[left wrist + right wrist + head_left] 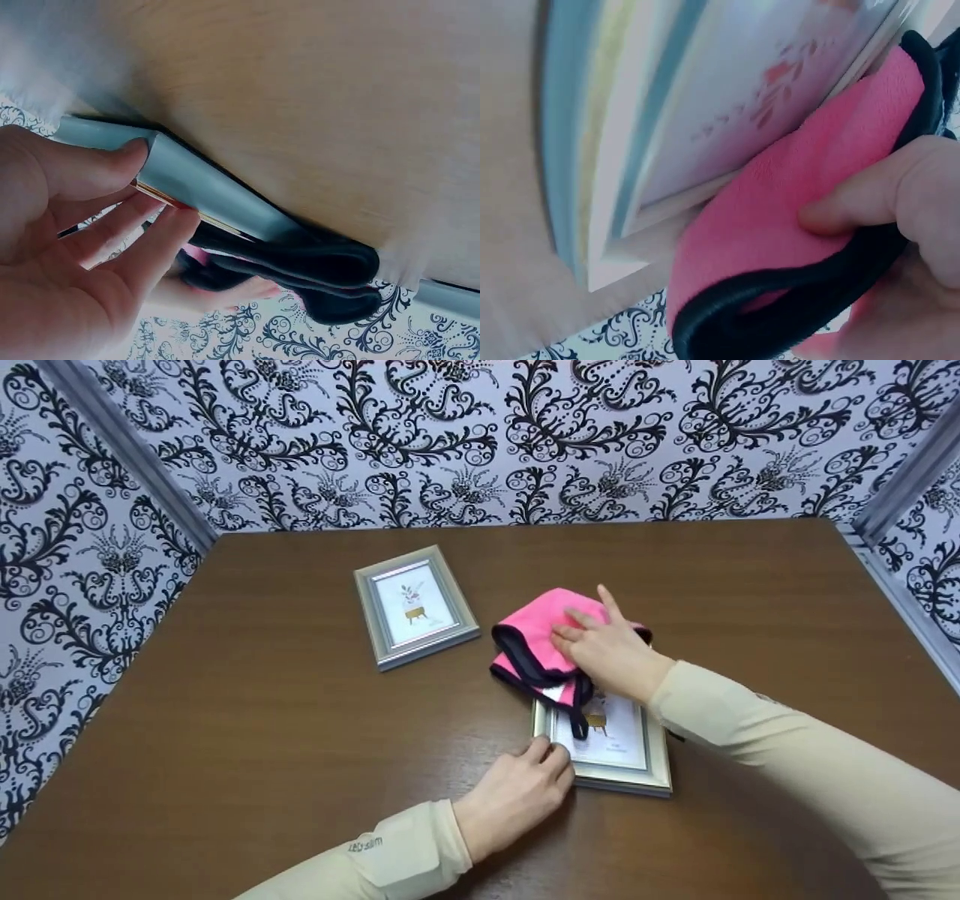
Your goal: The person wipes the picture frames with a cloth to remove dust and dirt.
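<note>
left hand (pixel 516 789) pinches a silvery-gold rectangular picture frame (pixel 624 739), lower centre-right; stiff, breakable i'd guess, edges only. right hand (pixel 611 654) grips soft-looking pink black-trimmed cloth (pixel 538 622).

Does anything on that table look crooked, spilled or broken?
Nothing looks spilled or broken. The left frame lies crooked, angled to the back edge of the table. The pink cloth hides part of the other frame.

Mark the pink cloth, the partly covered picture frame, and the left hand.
Pink cloth (pixel 538 624): head view, on its upper fold.
Partly covered picture frame (pixel 619 741): head view, on its white picture.
Left hand (pixel 516 790): head view, on its back.
</note>
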Demonstrator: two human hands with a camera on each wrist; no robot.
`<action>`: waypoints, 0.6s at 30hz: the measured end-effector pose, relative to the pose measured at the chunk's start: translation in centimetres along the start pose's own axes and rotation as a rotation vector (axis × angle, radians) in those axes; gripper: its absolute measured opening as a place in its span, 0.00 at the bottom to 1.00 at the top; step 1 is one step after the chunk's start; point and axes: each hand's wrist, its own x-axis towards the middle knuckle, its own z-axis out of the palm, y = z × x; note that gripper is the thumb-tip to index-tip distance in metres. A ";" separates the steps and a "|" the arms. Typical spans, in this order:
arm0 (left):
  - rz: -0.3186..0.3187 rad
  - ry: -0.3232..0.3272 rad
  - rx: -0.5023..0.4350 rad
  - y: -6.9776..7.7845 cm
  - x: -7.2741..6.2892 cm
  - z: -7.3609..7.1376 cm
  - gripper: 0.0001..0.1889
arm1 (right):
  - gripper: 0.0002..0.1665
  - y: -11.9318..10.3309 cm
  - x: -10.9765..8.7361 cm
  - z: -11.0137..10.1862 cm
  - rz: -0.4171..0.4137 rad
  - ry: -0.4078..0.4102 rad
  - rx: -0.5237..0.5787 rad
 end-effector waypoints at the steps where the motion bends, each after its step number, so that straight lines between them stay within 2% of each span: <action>1: 0.003 -0.003 -0.002 0.0 0.0 -0.1 0.07 | 0.31 0.2 0.5 -0.1 0.019 -0.017 0.016; 5: 0.014 -0.016 -0.003 -0.2 0.2 -0.2 0.07 | 0.29 1.1 2.8 -0.6 0.078 -0.063 0.122; 8: 0.021 -0.020 -0.018 -0.2 0.4 -0.4 0.06 | 0.25 1.8 4.1 -0.4 0.076 -0.072 0.209; 12: 0.018 -0.022 -0.034 -0.2 0.5 -0.4 0.06 | 0.23 2.3 4.7 0.6 -0.032 -0.041 0.243; 15: 0.010 -0.028 -0.035 -0.2 0.4 -0.4 0.06 | 0.22 2.3 4.6 1.2 -0.132 -0.006 0.205; 18: 0.006 -0.042 -0.043 -0.3 0.4 -0.5 0.08 | 0.23 1.9 4.4 1.0 -0.188 -0.012 0.165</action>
